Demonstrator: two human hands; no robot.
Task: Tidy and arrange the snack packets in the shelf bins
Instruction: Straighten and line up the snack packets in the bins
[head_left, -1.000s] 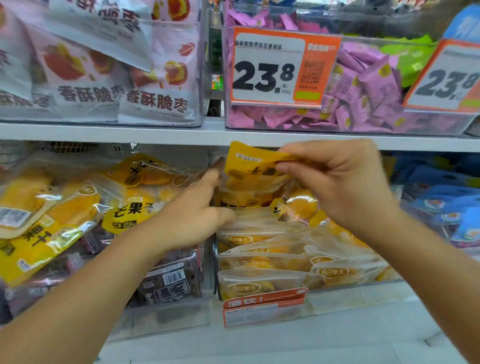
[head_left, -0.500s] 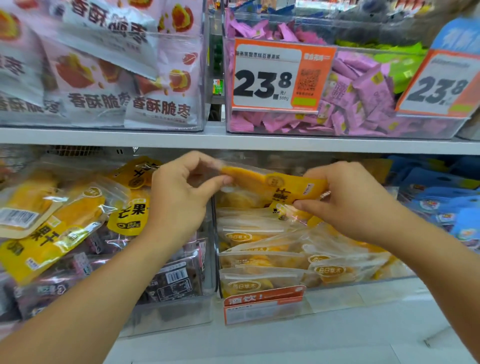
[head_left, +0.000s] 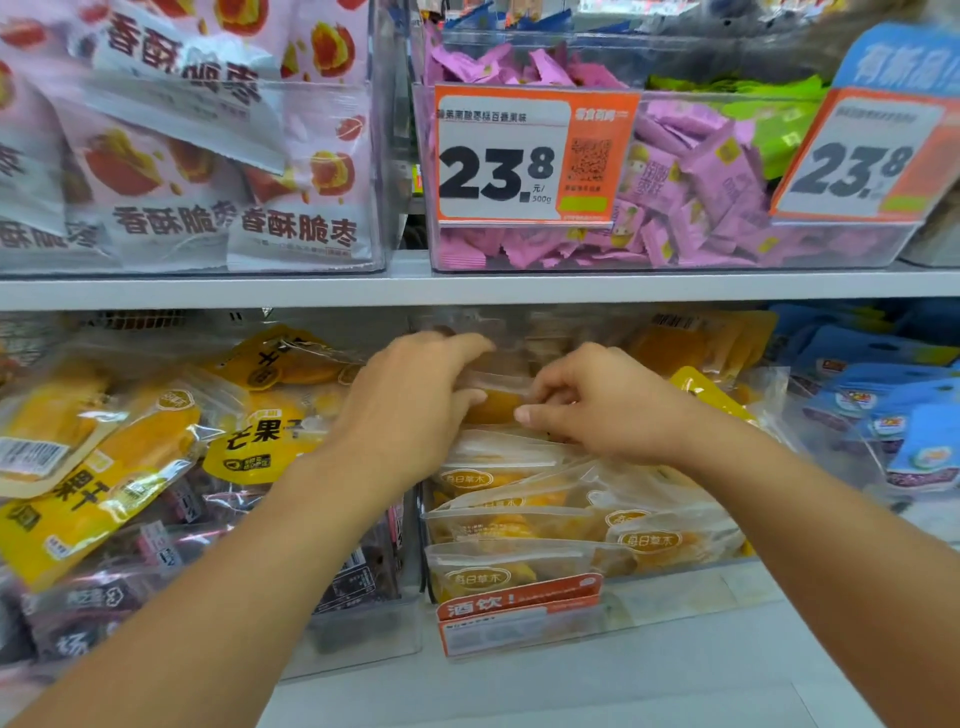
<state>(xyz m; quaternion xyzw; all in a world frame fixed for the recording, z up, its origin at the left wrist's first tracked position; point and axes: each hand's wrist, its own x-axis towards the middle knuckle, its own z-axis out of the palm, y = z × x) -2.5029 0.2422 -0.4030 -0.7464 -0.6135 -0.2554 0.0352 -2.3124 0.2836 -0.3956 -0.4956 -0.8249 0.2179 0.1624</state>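
A yellow dried-mango packet (head_left: 493, 402) lies flat at the back of the middle clear bin (head_left: 675, 569) on the lower shelf. My left hand (head_left: 410, 405) grips its left end, fingers curled over the top edge. My right hand (head_left: 597, 410) pinches its right end, thumb in front. Below them several clear mango packets (head_left: 519, 525) stand in rows inside the same bin. Most of the held packet is hidden behind my hands.
The left bin holds loose yellow mango bags (head_left: 104, 467) over dark packets (head_left: 358, 577). Blue packets (head_left: 883, 410) fill the right bin. The upper shelf edge (head_left: 467, 286) sits close above my hands, carrying bins of pink sweets (head_left: 691, 187) and white-pink bags (head_left: 208, 156).
The yellow packet went from upright to flat and down toward the back of the bin. Both hands came closer together and moved deeper under the upper shelf.
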